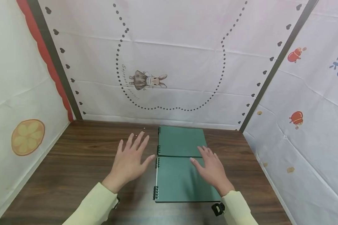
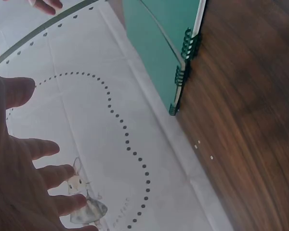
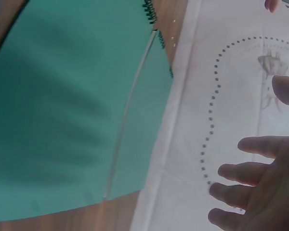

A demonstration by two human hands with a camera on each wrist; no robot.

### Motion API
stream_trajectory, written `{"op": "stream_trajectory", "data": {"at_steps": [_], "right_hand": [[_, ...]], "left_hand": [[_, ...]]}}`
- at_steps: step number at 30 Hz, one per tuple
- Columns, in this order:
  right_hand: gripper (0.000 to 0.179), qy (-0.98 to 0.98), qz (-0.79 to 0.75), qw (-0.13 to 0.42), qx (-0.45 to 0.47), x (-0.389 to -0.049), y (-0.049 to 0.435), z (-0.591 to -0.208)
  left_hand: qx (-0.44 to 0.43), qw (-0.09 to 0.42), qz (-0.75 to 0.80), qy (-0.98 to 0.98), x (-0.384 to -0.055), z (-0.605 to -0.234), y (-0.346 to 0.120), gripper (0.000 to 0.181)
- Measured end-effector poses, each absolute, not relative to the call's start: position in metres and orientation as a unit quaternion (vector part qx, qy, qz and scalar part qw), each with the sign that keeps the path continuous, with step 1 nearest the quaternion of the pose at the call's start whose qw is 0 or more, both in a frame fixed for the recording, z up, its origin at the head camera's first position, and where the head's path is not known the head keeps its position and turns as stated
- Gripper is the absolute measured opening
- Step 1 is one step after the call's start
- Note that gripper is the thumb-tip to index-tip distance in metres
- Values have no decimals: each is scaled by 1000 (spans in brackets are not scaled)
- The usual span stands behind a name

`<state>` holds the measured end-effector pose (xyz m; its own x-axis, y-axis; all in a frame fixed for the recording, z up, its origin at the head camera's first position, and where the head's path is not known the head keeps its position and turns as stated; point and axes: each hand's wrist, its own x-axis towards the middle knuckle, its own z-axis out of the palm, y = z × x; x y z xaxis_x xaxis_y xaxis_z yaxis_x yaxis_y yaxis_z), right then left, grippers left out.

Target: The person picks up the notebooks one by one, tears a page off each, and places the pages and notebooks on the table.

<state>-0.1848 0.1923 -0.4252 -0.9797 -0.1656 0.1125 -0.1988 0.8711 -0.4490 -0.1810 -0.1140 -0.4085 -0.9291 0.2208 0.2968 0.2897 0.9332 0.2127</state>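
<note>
Two green spiral-bound notebooks lie one behind the other on the wooden table, their coils on the left side. The near notebook almost meets the far notebook along one edge. My left hand, fingers spread and holding nothing, hovers left of the coils. Over the right part of the near notebook is my right hand, its fingers also spread and empty; a shadow falls on the cover below it. In the right wrist view the near notebook fills much of the left side.
Dark wood table surrounds the notebooks. Small white specks lie on it near the back edge. White printed cloth walls, including the back wall with a rabbit picture, enclose the table on the left, back and right.
</note>
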Motion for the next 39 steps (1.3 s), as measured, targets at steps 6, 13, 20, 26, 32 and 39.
{"op": "stream_trajectory", "data": {"at_steps": [6, 13, 20, 26, 32, 39], "right_hand": [[72, -964, 257, 7, 62, -177, 204, -446], [72, -968, 248, -16, 25, -173, 221, -465], [71, -970, 239, -47, 5, -170, 234, -476], [70, -969, 241, -60, -5, -169, 241, -486], [69, -969, 237, -68, -17, -165, 246, -493], [69, -967, 243, -67, -21, -162, 254, -498]], "left_hand": [[-133, 134, -130, -973, -177, -422, -110, 70], [-146, 135, -126, -972, -172, -436, -98, 68], [-167, 102, -115, -974, -167, -452, -83, 67], [-181, 76, -117, -974, -163, -466, -70, 66], [-199, 63, -114, -971, -159, -475, -59, 66], [-240, 47, -99, -965, -153, -487, -47, 71]]}}
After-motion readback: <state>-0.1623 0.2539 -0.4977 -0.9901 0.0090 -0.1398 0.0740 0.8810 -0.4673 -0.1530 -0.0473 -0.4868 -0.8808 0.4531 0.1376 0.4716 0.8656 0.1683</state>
